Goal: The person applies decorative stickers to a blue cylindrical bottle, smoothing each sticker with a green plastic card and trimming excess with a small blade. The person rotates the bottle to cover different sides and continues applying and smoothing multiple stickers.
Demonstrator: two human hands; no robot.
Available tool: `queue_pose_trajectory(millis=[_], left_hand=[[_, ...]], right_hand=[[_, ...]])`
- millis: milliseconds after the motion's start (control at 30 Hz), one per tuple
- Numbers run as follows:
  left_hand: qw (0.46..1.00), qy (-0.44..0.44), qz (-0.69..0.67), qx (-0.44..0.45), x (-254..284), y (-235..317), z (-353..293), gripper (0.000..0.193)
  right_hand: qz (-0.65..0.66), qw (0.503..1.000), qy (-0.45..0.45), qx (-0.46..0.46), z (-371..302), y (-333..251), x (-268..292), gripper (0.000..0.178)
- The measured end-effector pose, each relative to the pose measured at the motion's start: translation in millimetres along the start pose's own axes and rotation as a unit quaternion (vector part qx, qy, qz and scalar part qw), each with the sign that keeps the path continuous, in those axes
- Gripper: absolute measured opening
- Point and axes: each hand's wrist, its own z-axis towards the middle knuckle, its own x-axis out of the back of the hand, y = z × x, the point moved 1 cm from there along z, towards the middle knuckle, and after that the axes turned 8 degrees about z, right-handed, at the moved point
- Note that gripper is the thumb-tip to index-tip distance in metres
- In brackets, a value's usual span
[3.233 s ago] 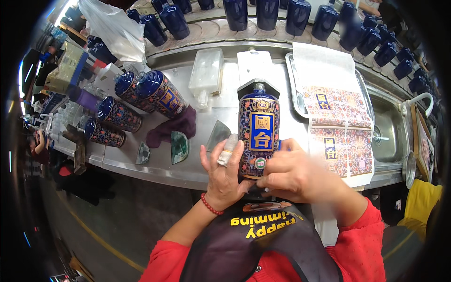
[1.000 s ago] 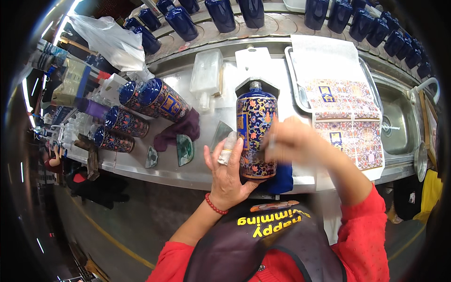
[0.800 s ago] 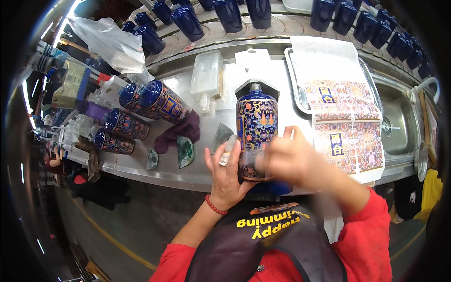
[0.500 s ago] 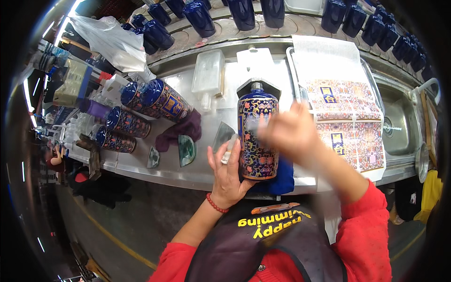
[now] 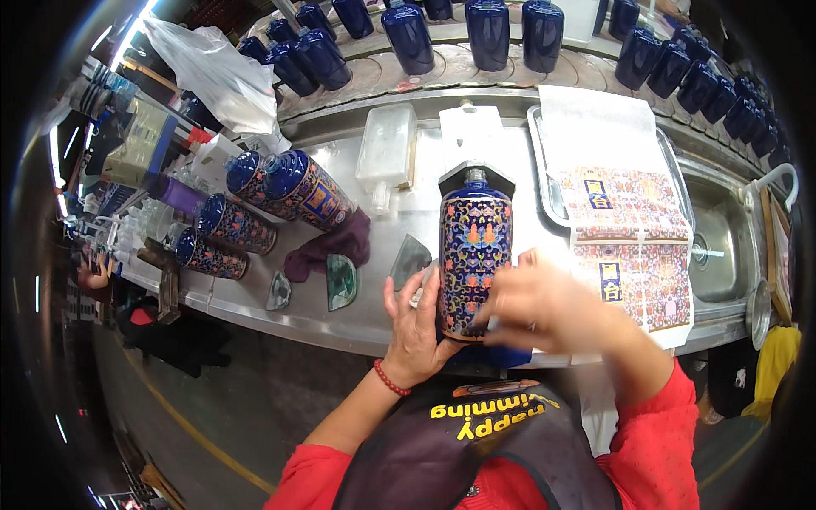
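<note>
A dark blue bottle [image 5: 476, 255] with a colourful floral covering lies in a black cradle [image 5: 501, 184], its neck pointing away from me. My left hand [image 5: 416, 327], with a red bead bracelet, is closed on the bottle's lower left side, thumb at the base. Something pale shows between its fingers; I cannot tell what. My right hand [image 5: 552, 306] is smeared by motion over the lower right of the bottle, so its fingers cannot be read. To the right, printed floral sheets [image 5: 629, 255] lie on a metal tray [image 5: 537, 170].
Finished-looking floral bottles [image 5: 310, 191] stand at left beside a purple cloth [image 5: 340, 246]. Green curved scrapers [image 5: 342, 282] lie on the metal table. A frosted bottle-shaped block [image 5: 387, 149] sits farther back. Plain blue bottles [image 5: 489, 38] line a conveyor behind. A sink [image 5: 718, 229] is at right.
My right hand has moved down from the bottle's middle toward its lower right edge, uncovering more of the floral pattern. My left hand stays on the bottle. The whole view has shifted slightly.
</note>
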Motion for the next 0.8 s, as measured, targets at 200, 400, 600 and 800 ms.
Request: queue_pose_trajectory(millis=[200, 400, 600, 800], left_hand=[[0.998, 0.033, -0.026, -0.054, 30.6, -8.7, 31.4, 0.095], [0.989, 0.005, 0.079, -0.127, 39.0, -16.5, 91.3, 0.079], [0.985, 0.002, 0.102, -0.140, 42.4, -13.4, 102.3, 0.077], [0.984, 0.006, 0.109, -0.139, 43.7, -12.1, 108.4, 0.078]], right_hand=[[0.142, 0.886, 0.369, -0.243, -41.5, 59.6, 10.8, 0.014], [0.108, 0.888, 0.357, -0.269, -77.5, 43.5, -10.2, 0.015], [0.136, 0.875, 0.363, -0.289, -63.7, 34.1, -1.8, 0.014], [0.112, 0.877, 0.364, -0.292, -58.5, 30.6, -2.8, 0.016]])
